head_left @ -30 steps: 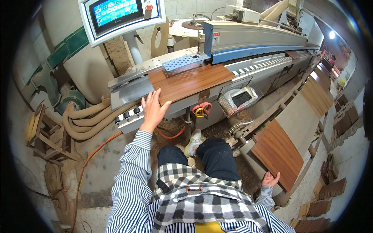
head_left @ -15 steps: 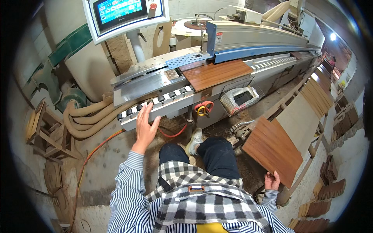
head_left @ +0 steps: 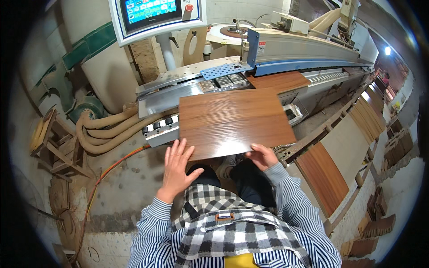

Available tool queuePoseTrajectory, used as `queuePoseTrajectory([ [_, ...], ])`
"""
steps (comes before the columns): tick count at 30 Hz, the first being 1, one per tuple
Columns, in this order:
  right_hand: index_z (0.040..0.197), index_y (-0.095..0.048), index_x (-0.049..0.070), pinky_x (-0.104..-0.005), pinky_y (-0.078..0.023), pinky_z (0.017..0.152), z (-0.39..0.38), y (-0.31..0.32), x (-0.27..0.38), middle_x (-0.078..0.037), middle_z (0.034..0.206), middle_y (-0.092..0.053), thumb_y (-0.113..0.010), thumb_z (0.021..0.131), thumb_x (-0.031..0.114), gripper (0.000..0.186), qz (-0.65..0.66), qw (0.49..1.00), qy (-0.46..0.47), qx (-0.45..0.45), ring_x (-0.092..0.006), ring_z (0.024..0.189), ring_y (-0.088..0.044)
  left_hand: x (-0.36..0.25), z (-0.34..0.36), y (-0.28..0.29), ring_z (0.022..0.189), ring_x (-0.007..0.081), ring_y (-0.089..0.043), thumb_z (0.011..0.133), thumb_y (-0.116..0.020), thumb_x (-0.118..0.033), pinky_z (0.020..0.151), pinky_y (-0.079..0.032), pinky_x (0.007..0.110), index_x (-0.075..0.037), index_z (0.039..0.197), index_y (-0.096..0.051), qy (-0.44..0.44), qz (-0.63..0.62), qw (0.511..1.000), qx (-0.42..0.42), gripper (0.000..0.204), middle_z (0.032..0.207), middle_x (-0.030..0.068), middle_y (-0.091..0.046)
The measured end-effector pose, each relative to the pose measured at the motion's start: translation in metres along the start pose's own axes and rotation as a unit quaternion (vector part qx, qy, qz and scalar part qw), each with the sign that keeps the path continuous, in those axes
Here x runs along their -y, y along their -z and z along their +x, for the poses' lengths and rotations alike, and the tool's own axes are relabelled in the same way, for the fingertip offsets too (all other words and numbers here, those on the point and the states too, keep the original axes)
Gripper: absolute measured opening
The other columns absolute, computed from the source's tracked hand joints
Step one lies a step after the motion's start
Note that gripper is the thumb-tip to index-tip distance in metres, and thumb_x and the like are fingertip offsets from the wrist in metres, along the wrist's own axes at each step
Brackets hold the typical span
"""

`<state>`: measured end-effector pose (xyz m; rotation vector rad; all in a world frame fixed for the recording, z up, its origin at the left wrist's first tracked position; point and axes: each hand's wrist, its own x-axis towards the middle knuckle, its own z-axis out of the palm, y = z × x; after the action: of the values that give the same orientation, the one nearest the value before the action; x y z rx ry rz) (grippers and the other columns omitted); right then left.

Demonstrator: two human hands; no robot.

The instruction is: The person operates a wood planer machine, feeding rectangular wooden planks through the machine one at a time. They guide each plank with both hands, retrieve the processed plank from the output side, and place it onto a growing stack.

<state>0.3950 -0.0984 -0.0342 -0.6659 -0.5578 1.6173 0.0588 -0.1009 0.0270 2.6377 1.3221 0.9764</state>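
Observation:
A brown wood-grain board [head_left: 232, 120] is held flat in front of me, over the near rail of a long machine. My right hand [head_left: 263, 157] grips its near edge toward the right, thumb on top and the other fingers hidden below. At its near left corner is my left hand [head_left: 178, 169], fingers stretched out and thumb apart; the fingertips overlap the edge, but I cannot tell if they press on it. Another brown board [head_left: 279, 81] lies on the machine bed beside the blue guard [head_left: 308, 62]. The held board hides part of the roller rail [head_left: 161, 127].
To my right, a rack carries another brown panel [head_left: 322, 176] and a grey one [head_left: 344, 130]. A touchscreen panel [head_left: 156, 13] stands at the upper left. Thick hoses [head_left: 100, 140] and a wooden stool [head_left: 56, 143] are on the left. An orange hose [head_left: 117, 163] crosses the floor.
My right hand has brought a board from the rack on the right to in front of the machine. The board on the bed has slid right, under the guard. My left hand has moved slightly right and down.

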Motion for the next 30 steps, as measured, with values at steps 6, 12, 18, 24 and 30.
queuePoseTrajectory([
  [6, 0.099, -0.062, 0.004, -0.0378, -0.058, 0.081, 0.065, -0.058, -0.017, -0.008, 0.092, -0.067, -0.066, 0.092, 0.015, 0.013, 0.024, 0.997, -0.058, 0.039, -0.0246, 0.086, -0.069, 0.046, 0.005, -0.004, 0.138, 0.0311, -0.038, 0.083, -0.069, -0.045, 0.116, -0.014, 0.055, -0.010, 0.134, -0.053, 0.093, 0.088, 0.989, -0.080, 0.064, 0.144, 0.0113, -0.048],
  [12, 0.145, -0.036, 0.000, -0.0388, -0.051, 0.097, 0.042, -0.055, -0.002, -0.021, 0.133, -0.055, -0.060, 0.094, 0.013, 0.058, 0.050, 0.998, 0.023, 0.041, -0.0297, 0.114, -0.061, 0.089, 0.033, -0.018, 0.138, 0.0281, -0.039, 0.083, -0.070, -0.047, 0.117, -0.009, 0.057, -0.011, 0.131, -0.055, 0.147, 0.120, 0.975, -0.112, 0.061, 0.141, 0.0073, -0.052],
  [18, 0.128, -0.057, 0.000, -0.0316, -0.055, 0.081, -0.024, 0.093, 0.032, -0.014, 0.108, -0.069, -0.063, 0.091, 0.013, 0.039, -0.310, 0.931, 0.048, -0.186, -0.0204, 0.091, -0.068, 0.108, 0.073, -0.012, 0.136, 0.0276, -0.040, 0.080, -0.071, -0.051, 0.116, -0.008, 0.059, -0.012, 0.130, -0.056, 0.176, 0.117, 0.975, -0.065, 0.065, 0.139, 0.0054, -0.053],
  [24, 0.135, -0.049, 0.007, -0.0447, -0.042, 0.103, -0.088, 0.189, 0.049, -0.015, 0.146, -0.041, -0.069, 0.076, 0.008, 0.062, -0.867, 0.420, 0.035, -0.264, -0.0368, 0.129, -0.042, 0.115, 0.077, -0.019, 0.130, 0.0308, -0.045, 0.078, -0.071, -0.055, 0.114, -0.020, 0.050, -0.009, 0.130, -0.055, 0.163, 0.108, 0.977, -0.080, 0.072, 0.141, 0.0147, -0.049],
  [30, 0.135, -0.049, 0.008, -0.0432, -0.039, 0.105, -0.091, 0.223, 0.057, -0.010, 0.144, -0.046, -0.054, 0.086, 0.007, 0.050, -0.911, 0.328, 0.020, -0.248, -0.0321, 0.130, -0.042, 0.124, 0.076, -0.020, 0.125, 0.0342, -0.048, 0.084, -0.064, -0.054, 0.109, -0.029, 0.044, -0.008, 0.136, -0.051, 0.144, 0.092, 0.983, -0.061, 0.070, 0.148, 0.0180, -0.041],
])
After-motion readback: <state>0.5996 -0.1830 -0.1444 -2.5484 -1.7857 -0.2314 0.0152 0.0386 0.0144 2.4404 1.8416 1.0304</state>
